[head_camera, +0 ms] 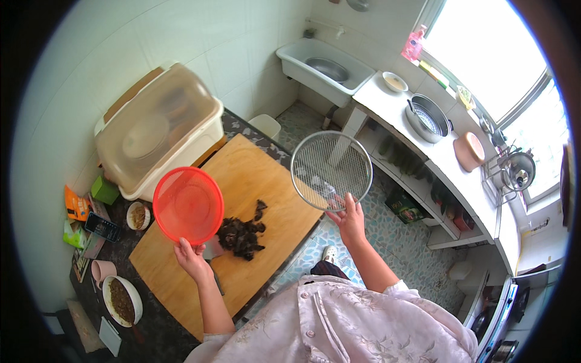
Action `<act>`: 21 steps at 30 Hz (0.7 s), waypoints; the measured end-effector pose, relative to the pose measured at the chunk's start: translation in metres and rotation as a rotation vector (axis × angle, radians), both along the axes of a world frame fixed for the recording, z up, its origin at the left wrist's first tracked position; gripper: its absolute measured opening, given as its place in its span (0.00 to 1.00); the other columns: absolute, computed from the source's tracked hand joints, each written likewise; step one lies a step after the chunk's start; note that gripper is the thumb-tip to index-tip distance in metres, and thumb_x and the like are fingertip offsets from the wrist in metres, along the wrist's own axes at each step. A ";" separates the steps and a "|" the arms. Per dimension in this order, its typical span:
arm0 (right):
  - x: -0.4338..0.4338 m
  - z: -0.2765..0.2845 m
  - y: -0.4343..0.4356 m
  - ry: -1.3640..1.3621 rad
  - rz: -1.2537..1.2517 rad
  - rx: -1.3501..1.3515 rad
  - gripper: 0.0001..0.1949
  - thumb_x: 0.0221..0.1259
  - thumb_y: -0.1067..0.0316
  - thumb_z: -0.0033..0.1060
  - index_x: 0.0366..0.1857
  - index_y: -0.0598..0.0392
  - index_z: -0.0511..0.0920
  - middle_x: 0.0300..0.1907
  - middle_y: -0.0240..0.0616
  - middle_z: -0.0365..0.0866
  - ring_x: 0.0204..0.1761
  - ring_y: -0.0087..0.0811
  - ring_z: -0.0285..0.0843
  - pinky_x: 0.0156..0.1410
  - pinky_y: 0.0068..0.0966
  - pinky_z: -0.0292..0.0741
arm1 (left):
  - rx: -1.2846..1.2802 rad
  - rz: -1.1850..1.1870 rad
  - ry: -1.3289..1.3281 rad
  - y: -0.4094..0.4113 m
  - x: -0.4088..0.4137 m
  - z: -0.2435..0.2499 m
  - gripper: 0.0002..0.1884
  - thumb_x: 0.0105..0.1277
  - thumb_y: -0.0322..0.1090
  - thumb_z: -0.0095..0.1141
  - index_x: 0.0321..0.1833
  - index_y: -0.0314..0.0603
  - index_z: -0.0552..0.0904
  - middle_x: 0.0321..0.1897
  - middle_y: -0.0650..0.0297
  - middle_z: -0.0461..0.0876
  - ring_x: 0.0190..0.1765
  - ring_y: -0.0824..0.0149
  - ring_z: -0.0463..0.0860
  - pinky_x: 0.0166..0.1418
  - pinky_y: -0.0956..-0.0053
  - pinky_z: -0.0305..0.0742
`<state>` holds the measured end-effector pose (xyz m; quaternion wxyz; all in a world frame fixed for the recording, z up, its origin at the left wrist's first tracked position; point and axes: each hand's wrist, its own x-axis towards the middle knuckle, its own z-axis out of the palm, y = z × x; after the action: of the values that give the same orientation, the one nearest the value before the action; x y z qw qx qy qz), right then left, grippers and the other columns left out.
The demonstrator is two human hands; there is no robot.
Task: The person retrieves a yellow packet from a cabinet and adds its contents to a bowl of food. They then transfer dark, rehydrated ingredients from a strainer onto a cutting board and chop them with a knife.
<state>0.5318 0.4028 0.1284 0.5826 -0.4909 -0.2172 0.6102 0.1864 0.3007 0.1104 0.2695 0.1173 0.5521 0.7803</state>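
My left hand (194, 262) grips the lower rim of a red plastic basket (188, 204), held above the wooden cutting board (254, 168). My right hand (348, 222) holds a round wire-mesh strainer (331, 170) by its rim, beyond the board's right edge and over the floor. Dark, chopped food pieces (243, 238) lie in a heap on the board between the two hands. Beside my left forearm, a knife (217, 277) rests on the board, its blade partly hidden behind the basket and hand.
A lidded cream plastic box (159, 131) stands behind the board. Left are a small bowl (138, 216), a phone (102, 226), a pink mug (103, 271) and a bowl of brown food (121, 301). A white sink (324, 68) and a counter with a steel pot (428, 118) stand across the floor.
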 end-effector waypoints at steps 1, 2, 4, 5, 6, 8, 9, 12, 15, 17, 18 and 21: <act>0.018 0.002 0.015 0.051 -0.002 0.008 0.25 0.69 0.50 0.49 0.61 0.54 0.60 0.59 0.45 0.70 0.56 0.39 0.76 0.52 0.35 0.79 | 0.033 -0.004 0.009 0.015 0.025 0.008 0.15 0.71 0.45 0.52 0.47 0.40 0.72 0.39 0.65 0.77 0.33 0.75 0.76 0.33 0.81 0.73; 0.038 0.004 0.036 0.102 -0.006 0.014 0.26 0.69 0.49 0.49 0.61 0.54 0.60 0.59 0.45 0.70 0.56 0.39 0.76 0.52 0.35 0.78 | 0.065 -0.010 0.017 0.037 0.052 0.016 0.15 0.71 0.45 0.52 0.47 0.40 0.72 0.39 0.65 0.77 0.34 0.75 0.76 0.34 0.81 0.73; 0.077 -0.002 0.062 0.095 -0.005 0.070 0.25 0.69 0.48 0.48 0.60 0.55 0.61 0.58 0.45 0.72 0.56 0.38 0.77 0.51 0.34 0.77 | 0.077 -0.049 0.037 0.075 0.092 0.017 0.15 0.71 0.45 0.52 0.47 0.40 0.72 0.39 0.65 0.77 0.34 0.74 0.77 0.35 0.81 0.73; 0.092 0.002 0.073 0.110 -0.021 0.070 0.24 0.69 0.50 0.48 0.59 0.56 0.63 0.57 0.46 0.74 0.53 0.37 0.79 0.49 0.32 0.79 | 0.081 -0.074 0.052 0.090 0.110 0.011 0.15 0.71 0.44 0.52 0.47 0.40 0.72 0.39 0.65 0.78 0.34 0.74 0.77 0.35 0.80 0.74; 0.112 0.018 0.085 0.133 -0.026 0.071 0.22 0.69 0.51 0.49 0.57 0.56 0.65 0.56 0.45 0.74 0.49 0.35 0.81 0.47 0.30 0.81 | 0.056 -0.119 0.046 0.105 0.134 0.011 0.15 0.71 0.44 0.52 0.47 0.40 0.72 0.38 0.64 0.78 0.34 0.73 0.77 0.36 0.80 0.74; 0.149 0.026 0.110 0.136 -0.005 0.074 0.25 0.69 0.50 0.49 0.61 0.55 0.61 0.59 0.47 0.71 0.56 0.39 0.76 0.52 0.36 0.78 | 0.044 -0.183 0.037 0.144 0.179 0.019 0.14 0.71 0.44 0.52 0.46 0.39 0.72 0.37 0.64 0.78 0.34 0.73 0.78 0.36 0.80 0.75; 0.168 0.027 0.120 0.135 0.008 0.072 0.27 0.69 0.49 0.49 0.63 0.55 0.60 0.61 0.47 0.69 0.59 0.41 0.74 0.55 0.39 0.76 | 0.034 -0.199 0.032 0.161 0.204 0.025 0.14 0.71 0.44 0.52 0.46 0.39 0.72 0.36 0.64 0.78 0.34 0.73 0.78 0.37 0.80 0.75; 0.215 0.027 0.151 0.145 -0.025 0.072 0.28 0.68 0.49 0.50 0.63 0.56 0.58 0.61 0.49 0.69 0.59 0.43 0.74 0.55 0.39 0.77 | 0.048 -0.250 0.020 0.206 0.262 0.034 0.13 0.71 0.43 0.52 0.46 0.39 0.72 0.35 0.64 0.78 0.33 0.73 0.78 0.37 0.80 0.76; 0.245 0.016 0.177 0.137 -0.051 0.079 0.28 0.67 0.50 0.51 0.61 0.58 0.58 0.59 0.50 0.69 0.59 0.44 0.73 0.50 0.40 0.80 | 0.040 -0.275 0.001 0.243 0.308 0.051 0.12 0.71 0.42 0.51 0.46 0.40 0.72 0.35 0.64 0.78 0.32 0.73 0.79 0.36 0.81 0.76; 0.259 0.017 0.190 0.118 -0.105 0.043 0.26 0.67 0.52 0.53 0.60 0.58 0.59 0.60 0.49 0.67 0.58 0.44 0.74 0.49 0.39 0.80 | 0.054 -0.314 0.017 0.268 0.330 0.058 0.12 0.72 0.42 0.51 0.47 0.40 0.72 0.35 0.64 0.78 0.32 0.73 0.79 0.35 0.81 0.76; 0.265 0.011 0.198 0.093 -0.090 0.031 0.26 0.66 0.54 0.53 0.60 0.59 0.59 0.59 0.49 0.67 0.57 0.44 0.74 0.49 0.38 0.80 | 0.093 -0.362 0.027 0.279 0.334 0.057 0.13 0.71 0.42 0.51 0.48 0.39 0.72 0.35 0.65 0.78 0.33 0.73 0.79 0.34 0.82 0.76; 0.286 0.004 0.223 0.031 -0.074 -0.012 0.26 0.64 0.59 0.55 0.60 0.60 0.59 0.56 0.48 0.68 0.54 0.42 0.75 0.47 0.35 0.81 | 0.034 -0.531 0.052 0.318 0.384 0.077 0.12 0.72 0.42 0.51 0.46 0.40 0.73 0.35 0.65 0.79 0.33 0.74 0.80 0.34 0.81 0.76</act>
<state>0.8178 0.6261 0.1321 0.6051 -0.4928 -0.1863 0.5969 0.5707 0.6186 0.1875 0.4483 0.2825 0.4955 0.6883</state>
